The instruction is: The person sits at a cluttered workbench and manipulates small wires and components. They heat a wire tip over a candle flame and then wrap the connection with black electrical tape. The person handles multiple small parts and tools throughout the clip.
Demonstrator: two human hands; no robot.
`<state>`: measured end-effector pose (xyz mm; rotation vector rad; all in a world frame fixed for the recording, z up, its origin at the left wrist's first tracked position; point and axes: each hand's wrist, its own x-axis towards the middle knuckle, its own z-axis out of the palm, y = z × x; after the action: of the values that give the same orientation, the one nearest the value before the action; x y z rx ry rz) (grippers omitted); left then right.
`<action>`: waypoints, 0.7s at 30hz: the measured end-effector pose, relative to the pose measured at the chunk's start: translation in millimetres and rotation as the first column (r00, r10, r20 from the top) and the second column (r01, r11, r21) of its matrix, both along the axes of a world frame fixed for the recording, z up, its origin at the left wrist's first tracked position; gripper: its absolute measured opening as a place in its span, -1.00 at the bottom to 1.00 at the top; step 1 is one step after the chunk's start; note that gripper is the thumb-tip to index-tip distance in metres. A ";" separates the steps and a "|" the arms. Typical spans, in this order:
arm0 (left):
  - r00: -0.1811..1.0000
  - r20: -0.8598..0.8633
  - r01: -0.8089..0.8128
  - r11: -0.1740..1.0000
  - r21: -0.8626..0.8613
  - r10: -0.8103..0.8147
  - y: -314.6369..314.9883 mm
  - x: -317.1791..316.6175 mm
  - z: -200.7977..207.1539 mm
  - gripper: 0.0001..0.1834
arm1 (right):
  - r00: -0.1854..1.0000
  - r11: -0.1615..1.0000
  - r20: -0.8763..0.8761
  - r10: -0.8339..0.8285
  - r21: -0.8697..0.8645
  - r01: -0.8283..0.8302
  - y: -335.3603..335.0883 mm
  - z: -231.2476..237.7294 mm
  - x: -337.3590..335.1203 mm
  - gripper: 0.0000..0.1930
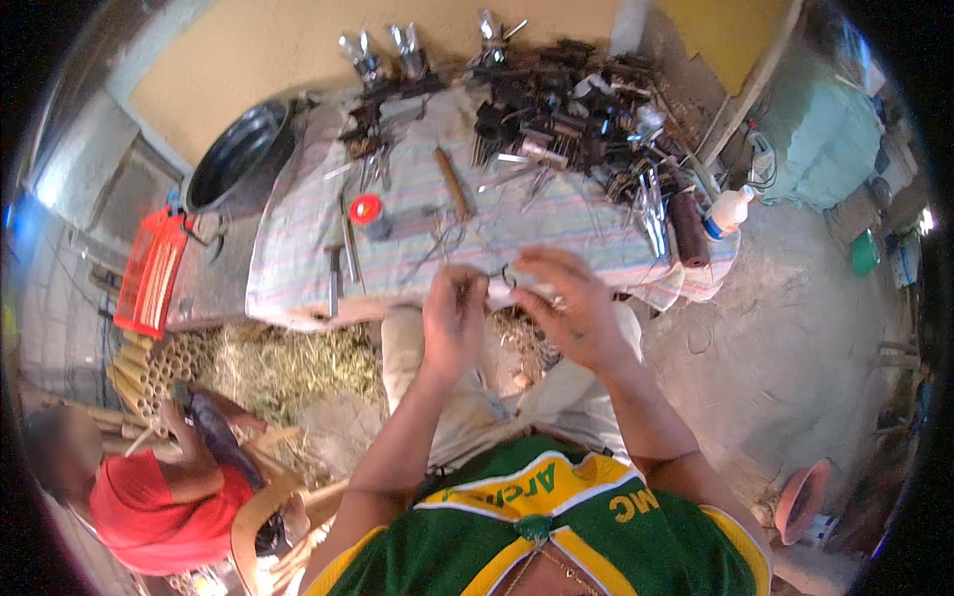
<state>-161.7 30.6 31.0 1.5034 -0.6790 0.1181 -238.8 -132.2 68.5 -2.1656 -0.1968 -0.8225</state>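
Both my hands are raised in front of the cloth-covered table's near edge, above my lap. My left hand (457, 316) is closed, its fingertips bent in a pinch; what it holds is too small to make out. My right hand (571, 308) has thumb and fingers curled round a small dark curved piece of wire (509, 276), which shows in the gap between the hands. Just beyond them, thin loose wires (449, 233) lie on the striped cloth (417, 263). A brown wooden stick (452, 184) rests further back.
A hammer (335, 281), a metal rod (350, 243) and a red-lidded jar (368, 211) are at left. Dark metal parts (556, 114) are heaped at the back right, near a white bottle (728, 214). A black basin (241, 154) stands far left. Someone in red (169, 507) sits lower left.
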 end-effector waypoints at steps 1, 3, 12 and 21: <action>0.994 0.110 -0.028 0.995 0.098 0.017 -1.0 0.7 5.0 -0.90 | 0.999 0.999 -0.006 0.043 -0.013 -0.043 0.2 1.6 5.8 -0.72; 0.958 0.286 -0.071 0.977 0.203 0.010 -8.3 5.2 13.7 -0.87 | 0.992 0.994 -0.066 0.108 0.026 -0.106 -6.2 1.4 14.0 -0.76; 0.868 0.487 -0.110 0.921 0.374 -0.094 -62.3 63.9 1.3 -0.81 | 0.828 0.830 -0.335 0.449 0.498 -0.249 -82.3 -39.3 73.6 -0.78; 0.882 0.425 0.011 0.910 0.414 -0.204 -152.4 112.5 154.0 -0.79 | 0.684 0.737 -0.410 0.603 0.616 -0.280 -186.1 103.9 124.8 -0.74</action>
<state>-49.2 -121.8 185.0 1.8482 -1.2316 0.2688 -114.0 -318.2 172.4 -1.6356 -0.1698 0.1280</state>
